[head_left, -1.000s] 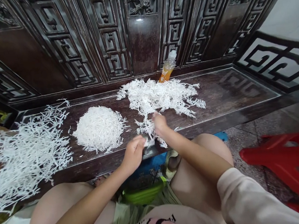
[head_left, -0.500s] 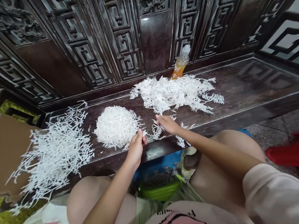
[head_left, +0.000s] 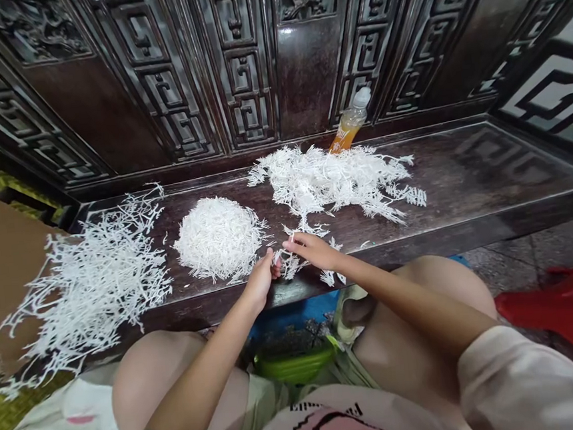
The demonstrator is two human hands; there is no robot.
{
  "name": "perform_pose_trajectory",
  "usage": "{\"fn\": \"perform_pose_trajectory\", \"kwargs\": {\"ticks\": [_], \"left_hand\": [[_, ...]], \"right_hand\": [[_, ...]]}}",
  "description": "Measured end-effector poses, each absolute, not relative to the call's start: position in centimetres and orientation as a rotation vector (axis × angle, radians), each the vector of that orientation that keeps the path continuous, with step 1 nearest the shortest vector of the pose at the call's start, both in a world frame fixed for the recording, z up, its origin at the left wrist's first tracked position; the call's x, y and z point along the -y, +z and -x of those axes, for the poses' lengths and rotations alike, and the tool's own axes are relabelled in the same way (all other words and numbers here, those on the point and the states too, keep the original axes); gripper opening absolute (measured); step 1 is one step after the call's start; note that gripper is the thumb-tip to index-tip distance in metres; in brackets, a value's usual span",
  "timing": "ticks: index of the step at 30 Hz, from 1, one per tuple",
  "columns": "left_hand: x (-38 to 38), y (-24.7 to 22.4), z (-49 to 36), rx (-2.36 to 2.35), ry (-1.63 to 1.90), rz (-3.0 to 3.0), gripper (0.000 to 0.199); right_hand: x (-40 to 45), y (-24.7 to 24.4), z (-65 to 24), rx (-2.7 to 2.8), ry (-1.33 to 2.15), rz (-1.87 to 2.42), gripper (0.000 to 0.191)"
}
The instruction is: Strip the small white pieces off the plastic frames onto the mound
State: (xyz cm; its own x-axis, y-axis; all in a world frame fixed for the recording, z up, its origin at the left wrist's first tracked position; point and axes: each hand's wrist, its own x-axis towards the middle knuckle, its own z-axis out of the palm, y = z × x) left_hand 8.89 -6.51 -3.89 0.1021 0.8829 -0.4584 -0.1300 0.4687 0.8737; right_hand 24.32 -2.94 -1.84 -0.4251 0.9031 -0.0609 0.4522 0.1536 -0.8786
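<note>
My left hand is closed, with a few small white plastic pieces showing at its fingertips. Close beside it my right hand pinches a white branched plastic sprig that hangs over the bench's front edge. Left of my hands lies a round heap of short white pieces. Behind and to the right spreads a tangle of white branched sprigs. A pile of bare white stems sits at the far left. What exactly lies inside the left fist is hidden.
A dark wooden bench with a carved back carries everything. A bottle of orange drink stands behind the sprigs. Brown cardboard is under the left pile. A red plastic thing is at lower right, a green one below.
My right hand has moved left and slightly down from near the tangle, meeting my left hand, with a sprig now at its fingers. My left hand has barely moved.
</note>
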Motion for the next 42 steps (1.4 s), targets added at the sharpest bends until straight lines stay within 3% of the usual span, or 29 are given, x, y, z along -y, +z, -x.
{"fn": "perform_pose_trajectory", "kwargs": {"ticks": [14, 18, 22, 28, 36, 42], "left_hand": [[5.4, -3.2, -7.9, -1.405, 0.911, -1.029, 0.038], [3.3, -1.1, -4.0, -1.724, 0.883, -1.374, 0.041], [2.6, 0.8, -0.9, -2.2, 0.492, -1.91, 0.037], [2.6, 0.6, -0.3, -2.523, 0.369, -1.96, 0.043], [2.0, 0.6, -1.2, -2.356, 0.672, -1.946, 0.033], [5.3, 0.6, -5.7, -1.672, 0.69, -2.144, 0.029]], "right_hand": [[2.1, -2.7, -24.4, 1.562, 1.445, 1.389, 0.041], [1.9, -1.8, -24.7, 1.538, 1.417, 1.418, 0.04], [2.0, -1.2, -24.7, 1.486, 1.438, 1.394, 0.037], [2.3, -0.7, -24.8, 1.458, 1.541, 1.188, 0.018], [2.1, -1.5, -24.9, 1.534, 1.52, 1.109, 0.009], [2.3, -1.9, -24.7, 1.7, 1.364, 1.194, 0.008]]}}
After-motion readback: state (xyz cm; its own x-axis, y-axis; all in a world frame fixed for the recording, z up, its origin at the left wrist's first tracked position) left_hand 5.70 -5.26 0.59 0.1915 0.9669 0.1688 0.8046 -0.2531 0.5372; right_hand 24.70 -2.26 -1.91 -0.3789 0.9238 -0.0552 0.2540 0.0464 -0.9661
